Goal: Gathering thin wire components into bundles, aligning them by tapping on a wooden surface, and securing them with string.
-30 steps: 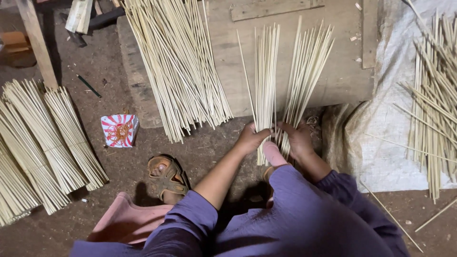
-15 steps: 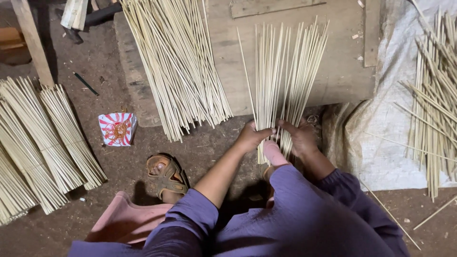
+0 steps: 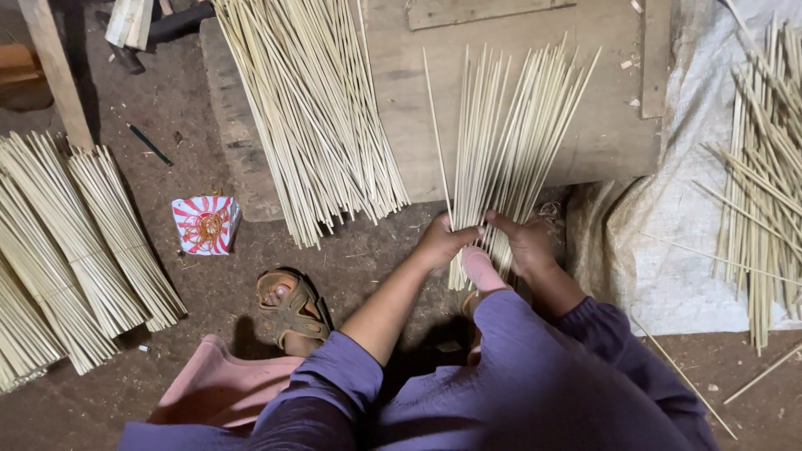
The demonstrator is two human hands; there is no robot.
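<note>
Head view, looking down. The left hand (image 3: 443, 240) and the right hand (image 3: 525, 242) close from either side on the lower part of a bundle of thin bamboo sticks (image 3: 501, 142). The bundle stands just past centre toward 1 o'clock, its top fanning out toward 12 o'clock against a wooden block surface (image 3: 601, 125). The left fingers (image 3: 464, 234) curl around the bundle's left edge; the right fingers (image 3: 501, 224) wrap its right edge, so the sticks are pinched between the two hands, with the stick ends projecting below the fingers toward 6 o'clock. One stick stands apart at the bundle's left side.

A larger loose pile of sticks (image 3: 317, 108) lies on the surface at 11 o'clock, well apart from the hands. Tied stick bundles (image 3: 75, 242) lie on the dirt floor at 9 o'clock. A red-and-white carton (image 3: 205, 224) holding rubber bands sits between them and the surface. A sandalled foot (image 3: 291, 307) is at 7 o'clock. More sticks (image 3: 756, 167) lie on a white sack (image 3: 668, 250) at 3 o'clock.
</note>
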